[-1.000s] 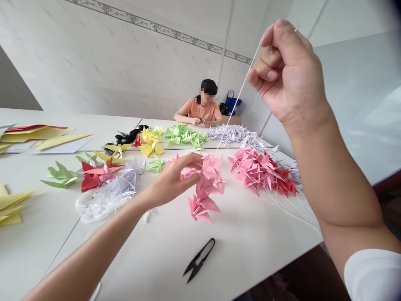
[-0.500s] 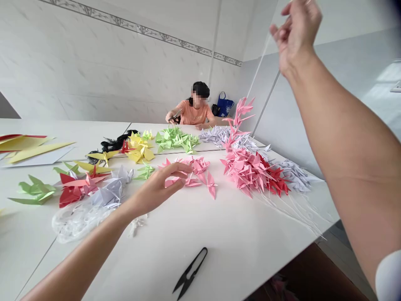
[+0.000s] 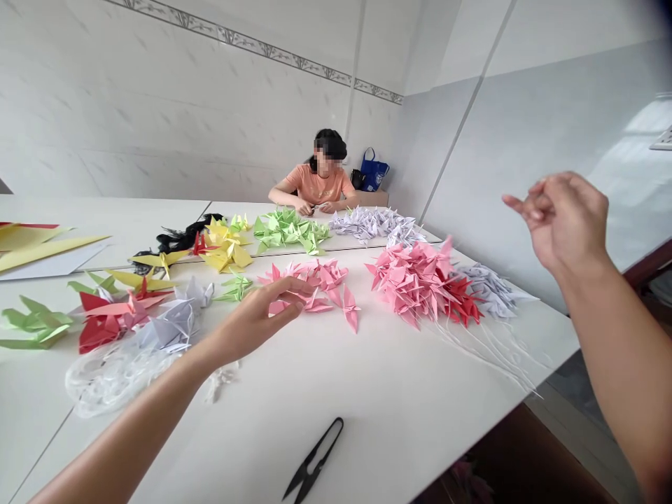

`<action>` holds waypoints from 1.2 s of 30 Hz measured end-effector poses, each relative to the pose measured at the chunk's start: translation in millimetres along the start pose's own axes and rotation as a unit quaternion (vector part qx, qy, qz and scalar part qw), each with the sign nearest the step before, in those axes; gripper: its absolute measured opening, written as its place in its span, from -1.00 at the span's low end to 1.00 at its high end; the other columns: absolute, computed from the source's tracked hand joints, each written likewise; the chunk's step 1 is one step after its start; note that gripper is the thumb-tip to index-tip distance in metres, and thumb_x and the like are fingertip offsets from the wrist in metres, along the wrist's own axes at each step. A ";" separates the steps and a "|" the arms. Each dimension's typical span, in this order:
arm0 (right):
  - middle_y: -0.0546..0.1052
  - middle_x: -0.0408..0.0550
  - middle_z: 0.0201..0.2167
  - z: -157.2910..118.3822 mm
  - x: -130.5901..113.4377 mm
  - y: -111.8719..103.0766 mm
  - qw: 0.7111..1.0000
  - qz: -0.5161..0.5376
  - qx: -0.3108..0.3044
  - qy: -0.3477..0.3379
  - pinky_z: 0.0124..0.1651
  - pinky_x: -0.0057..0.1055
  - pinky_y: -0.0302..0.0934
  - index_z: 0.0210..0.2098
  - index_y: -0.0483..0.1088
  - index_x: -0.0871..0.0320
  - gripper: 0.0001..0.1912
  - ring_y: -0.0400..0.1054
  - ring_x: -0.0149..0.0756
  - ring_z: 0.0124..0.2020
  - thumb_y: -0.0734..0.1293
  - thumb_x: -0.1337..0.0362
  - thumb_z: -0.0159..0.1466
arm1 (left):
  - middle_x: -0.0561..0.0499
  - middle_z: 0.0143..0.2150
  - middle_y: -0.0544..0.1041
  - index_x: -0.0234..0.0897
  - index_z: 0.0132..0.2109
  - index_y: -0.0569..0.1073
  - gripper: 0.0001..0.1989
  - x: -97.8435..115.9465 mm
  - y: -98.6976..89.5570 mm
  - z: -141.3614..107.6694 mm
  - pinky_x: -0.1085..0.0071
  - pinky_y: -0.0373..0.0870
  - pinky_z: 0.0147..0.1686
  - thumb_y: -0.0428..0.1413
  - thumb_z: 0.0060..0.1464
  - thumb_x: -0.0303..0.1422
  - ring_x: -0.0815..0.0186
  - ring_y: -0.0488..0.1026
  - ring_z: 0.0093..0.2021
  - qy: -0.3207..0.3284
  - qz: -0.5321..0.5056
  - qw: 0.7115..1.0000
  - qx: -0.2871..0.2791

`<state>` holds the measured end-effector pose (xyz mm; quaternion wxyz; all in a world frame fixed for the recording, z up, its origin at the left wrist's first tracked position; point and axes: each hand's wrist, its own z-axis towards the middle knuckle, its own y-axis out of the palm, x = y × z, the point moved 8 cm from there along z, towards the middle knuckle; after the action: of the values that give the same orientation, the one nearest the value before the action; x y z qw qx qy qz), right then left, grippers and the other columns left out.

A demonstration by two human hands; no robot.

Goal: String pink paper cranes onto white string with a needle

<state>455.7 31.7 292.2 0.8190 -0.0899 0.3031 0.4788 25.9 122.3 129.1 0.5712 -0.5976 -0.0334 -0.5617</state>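
Note:
My left hand (image 3: 267, 311) hovers by the loose pink paper cranes (image 3: 330, 276), its fingers loosely stretched and nothing in them. Off to the right, my right hand (image 3: 570, 220) is raised above the table's edge, fingers curled together in a pinch; what it holds, if anything, is too small to see. Between the hands lies a dense heap of pink cranes (image 3: 412, 280), with red cranes (image 3: 465, 301) at its right end and white threads (image 3: 488, 350) trailing from it. Black thread snips (image 3: 315, 462) rest on the table near the front.
Red, green and white cranes (image 3: 176, 322) and a tangle of clear string (image 3: 113, 378) lie at left. Yellow cranes (image 3: 225, 245), green cranes (image 3: 288, 229) and white cranes (image 3: 372, 224) sit farther back. A person (image 3: 320, 182) is seated across the table (image 3: 378, 406).
My right hand has come down and outward. The pink cranes that stood up in a column now rest on the heap. Across the table, the person's hands have come together.

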 end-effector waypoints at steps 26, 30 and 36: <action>0.22 -0.57 -0.75 173.6 57.0 179.9 0.986 -0.159 -0.048 0.019 -0.27 -0.68 0.13 -0.42 0.26 0.13 -0.72 0.02 -0.61 -0.52 0.25 0.37 0.45 | -0.13 0.03 0.59 -0.17 0.06 0.47 -0.67 -8.2 10.3 1.7 0.19 0.53 0.06 0.01 0.33 -0.10 0.13 0.57 0.03 -0.005 -0.002 1.000 -0.025; 0.22 -0.50 -0.72 180.8 43.2 207.6 0.986 -0.148 -0.078 0.008 -0.17 -0.66 0.23 -0.39 0.22 0.06 -0.71 0.07 -0.61 -0.49 0.17 0.17 0.47 | -0.13 -0.01 0.61 -0.17 0.03 0.47 -0.69 -8.3 9.4 1.0 0.18 0.53 0.04 0.02 0.32 -0.11 0.14 0.58 -0.03 -0.014 -0.007 1.000 -0.027; 0.24 -0.43 -0.70 126.9 77.5 181.3 0.982 -0.145 -0.112 0.054 -0.11 -0.55 0.31 -0.48 0.25 0.10 -0.65 0.12 -0.62 -0.55 0.28 0.19 0.44 | -0.13 0.00 0.62 -0.17 0.05 0.47 -0.67 -12.1 21.8 2.8 0.19 0.51 0.02 0.02 0.31 -0.10 0.13 0.58 -0.01 -0.021 -0.014 0.999 -0.044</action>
<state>383.5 239.0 374.4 0.8470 -0.2492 0.2752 0.3804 38.1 124.0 107.2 0.5352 -0.6335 -0.0291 -0.5580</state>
